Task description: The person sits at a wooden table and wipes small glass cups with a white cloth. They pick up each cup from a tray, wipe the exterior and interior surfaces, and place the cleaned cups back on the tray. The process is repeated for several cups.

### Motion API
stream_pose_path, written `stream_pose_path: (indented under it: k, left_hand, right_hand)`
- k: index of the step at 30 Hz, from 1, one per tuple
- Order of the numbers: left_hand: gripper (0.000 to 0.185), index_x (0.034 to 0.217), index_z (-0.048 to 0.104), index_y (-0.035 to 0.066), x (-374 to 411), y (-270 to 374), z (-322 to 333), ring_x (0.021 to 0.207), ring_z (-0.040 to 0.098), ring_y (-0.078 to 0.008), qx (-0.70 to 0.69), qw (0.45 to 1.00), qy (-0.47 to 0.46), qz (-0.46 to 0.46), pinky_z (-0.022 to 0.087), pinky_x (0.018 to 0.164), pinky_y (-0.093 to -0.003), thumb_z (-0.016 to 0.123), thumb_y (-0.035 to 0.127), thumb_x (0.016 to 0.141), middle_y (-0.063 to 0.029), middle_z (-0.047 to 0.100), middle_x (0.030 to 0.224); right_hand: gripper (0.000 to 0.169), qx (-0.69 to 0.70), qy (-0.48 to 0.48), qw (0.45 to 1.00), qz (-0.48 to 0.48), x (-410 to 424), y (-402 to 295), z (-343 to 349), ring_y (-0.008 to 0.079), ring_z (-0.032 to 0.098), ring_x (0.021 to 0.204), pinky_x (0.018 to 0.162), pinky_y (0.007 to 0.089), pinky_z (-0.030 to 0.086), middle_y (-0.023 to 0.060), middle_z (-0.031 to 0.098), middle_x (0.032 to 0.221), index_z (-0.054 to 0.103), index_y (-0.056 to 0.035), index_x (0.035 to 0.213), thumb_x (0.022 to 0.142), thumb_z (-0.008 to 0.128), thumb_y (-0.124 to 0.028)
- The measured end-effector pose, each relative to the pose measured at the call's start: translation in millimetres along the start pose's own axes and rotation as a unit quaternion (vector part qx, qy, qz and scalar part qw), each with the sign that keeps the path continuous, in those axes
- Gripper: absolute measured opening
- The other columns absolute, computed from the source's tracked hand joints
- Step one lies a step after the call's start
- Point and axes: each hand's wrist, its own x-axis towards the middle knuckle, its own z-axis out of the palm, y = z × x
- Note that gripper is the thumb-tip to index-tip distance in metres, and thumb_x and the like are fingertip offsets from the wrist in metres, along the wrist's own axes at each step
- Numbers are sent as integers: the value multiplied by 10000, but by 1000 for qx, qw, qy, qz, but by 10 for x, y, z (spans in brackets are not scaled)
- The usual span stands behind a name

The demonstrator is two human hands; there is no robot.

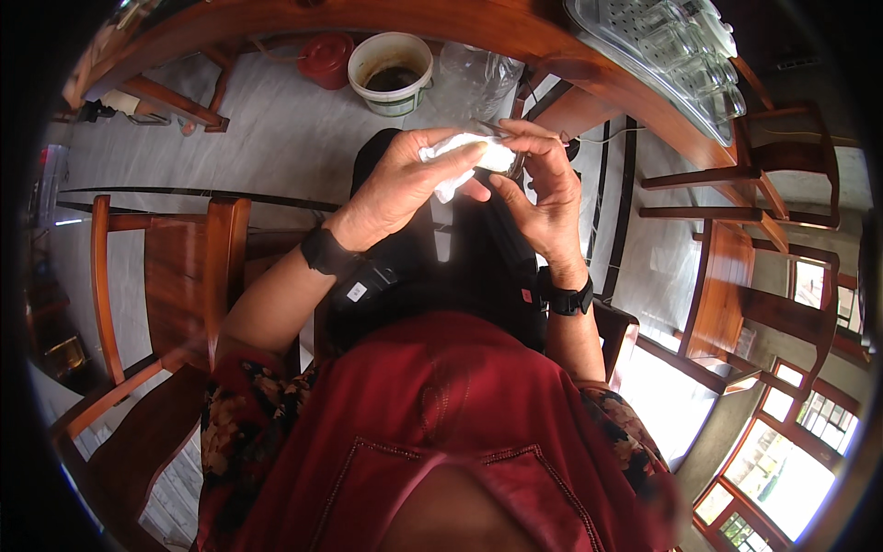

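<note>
My left hand presses a crumpled white cloth or tissue with its thumb on top. Facing it, my right hand curls its fingers and thumb around a small clear glass. The cloth meets the glass on its left side and glare washes out the spot where they touch. Both hands are raised over my lap. Most of the glass is hidden behind fingers and cloth.
A wooden table edge curves across the top, with a metal tray of several clear glasses. On the floor stand a white bucket with dark contents, a red lidded bucket and clear plastic bottles. Wooden chairs flank me.
</note>
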Motion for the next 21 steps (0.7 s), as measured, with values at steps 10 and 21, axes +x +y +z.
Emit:
stream_pose_path:
  k: [10, 21]
  left_hand:
    - [266, 1238, 715, 1, 14, -136, 31, 836, 757, -116, 265, 946, 18, 185, 568, 744, -264, 701, 161, 1025, -75, 789, 984]
    - [277, 1178, 722, -17, -2, -81, 11, 853, 750, -99, 178, 983, 23, 46, 556, 735, -239, 658, 224, 1059, -70, 773, 1030]
  right_hand:
    - [394, 288, 70, 928, 225, -37, -150, 66, 171, 673, 1143, 936, 290, 554, 97, 669, 1307, 547, 3, 1409, 1052, 661, -118]
    - [501, 255, 100, 955, 115, -3, -181, 131, 214, 592, 1299, 1110, 362, 484, 137, 583, 1442, 578, -5, 1384, 917, 756, 23]
